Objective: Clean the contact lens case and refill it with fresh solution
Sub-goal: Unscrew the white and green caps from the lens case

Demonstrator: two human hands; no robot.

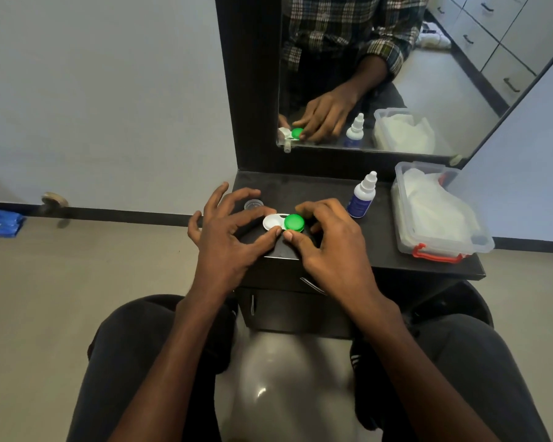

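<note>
Step in hand: judging by the hands, the person is working the green cap (pixel 294 222) on the right well of the contact lens case (pixel 283 222); whether it is being loosened or tightened cannot be told.
Doing it well: the case should stay flat on the shelf (pixel 377 250) while only the cap turns, with the bracing fingers kept clear of the open well.
Left hand (pixel 227 231): thumb and forefinger pinch the white end of the case, other fingers spread and lifted.
Right hand (pixel 329 237): thumb and fingertips curl round the green cap.
Case position: on the dark shelf below the mirror (pixel 396 74), near its front edge, between both hands.
Case look: white body, left well uncovered, showing a pale hollow; right well capped in bright green.
Loose cap: a small clear cap (pixel 253 204) lies just behind the left hand.
Solution bottle (pixel 363 196): upright, capped, near the right hand.
Storage box (pixel 438 215): clear plastic, red clasp, white material inside, at the shelf's right end.
</note>
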